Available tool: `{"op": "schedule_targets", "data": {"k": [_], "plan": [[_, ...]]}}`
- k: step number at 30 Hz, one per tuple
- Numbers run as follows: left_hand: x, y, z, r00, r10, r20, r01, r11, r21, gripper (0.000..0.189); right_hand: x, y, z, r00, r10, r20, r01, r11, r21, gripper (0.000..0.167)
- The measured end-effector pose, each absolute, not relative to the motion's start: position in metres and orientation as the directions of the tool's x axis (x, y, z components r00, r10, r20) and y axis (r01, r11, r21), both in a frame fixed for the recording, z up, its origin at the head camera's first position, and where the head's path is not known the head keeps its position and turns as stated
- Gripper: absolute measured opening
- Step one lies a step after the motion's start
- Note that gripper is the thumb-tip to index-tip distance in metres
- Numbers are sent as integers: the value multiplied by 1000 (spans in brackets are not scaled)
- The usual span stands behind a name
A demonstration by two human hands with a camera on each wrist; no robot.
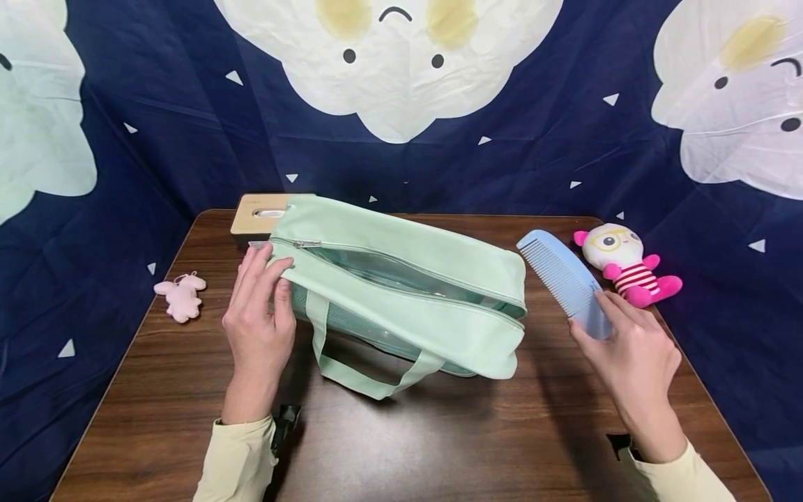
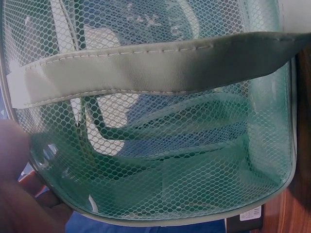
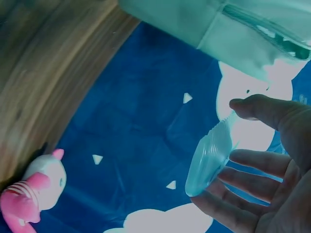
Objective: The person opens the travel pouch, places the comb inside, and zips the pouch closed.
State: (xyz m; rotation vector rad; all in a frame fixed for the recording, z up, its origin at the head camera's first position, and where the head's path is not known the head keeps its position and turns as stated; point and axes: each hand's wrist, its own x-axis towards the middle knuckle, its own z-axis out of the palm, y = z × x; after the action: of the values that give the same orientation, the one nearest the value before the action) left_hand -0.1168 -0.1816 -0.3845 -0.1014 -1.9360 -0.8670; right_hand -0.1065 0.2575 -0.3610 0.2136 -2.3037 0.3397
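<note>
A mint-green zippered bag [image 1: 401, 230] stands on the table with its top zipper undone and a strap handle [image 1: 354, 380] hanging at the front. My left hand [image 1: 258, 324] holds the bag's left end, its fingers over the top corner by the zipper end. Mesh and clear plastic make up the bag's front panel [image 2: 194, 184] in the left wrist view. Raised to the right of the bag is a light blue comb [image 1: 561, 268], teeth facing the bag. Its lower end is pinched between the thumb and fingers of my right hand [image 1: 640, 359].
A pink-and-white plush toy [image 1: 627, 268] in a striped top lies at the table's right edge. On the left lies a small pale pink plush [image 1: 182, 296]. A box with a wooden top [image 1: 247, 216] stands behind the bag's left end. Dark blue cloth [image 1: 188, 139] surrounds the table.
</note>
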Motion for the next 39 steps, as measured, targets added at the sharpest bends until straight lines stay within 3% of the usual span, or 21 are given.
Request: {"op": "schedule_targets", "data": {"k": [17,30,39], "plan": [[-117,-182,-385,-522,-280,806,412,745,525,43,-100,223,-344,-532,-92,842,-366,921,-131,46],[-116,-182,-385,-523,-287,803,405,745,530,45,-103,194,-338,-356,-82,931,-471,876,-103,37],[-116,-181,-385,-527,-282,802,407,745,529,42,-107,176,-335,-321,-104,941,-534,841,-89,32]]}}
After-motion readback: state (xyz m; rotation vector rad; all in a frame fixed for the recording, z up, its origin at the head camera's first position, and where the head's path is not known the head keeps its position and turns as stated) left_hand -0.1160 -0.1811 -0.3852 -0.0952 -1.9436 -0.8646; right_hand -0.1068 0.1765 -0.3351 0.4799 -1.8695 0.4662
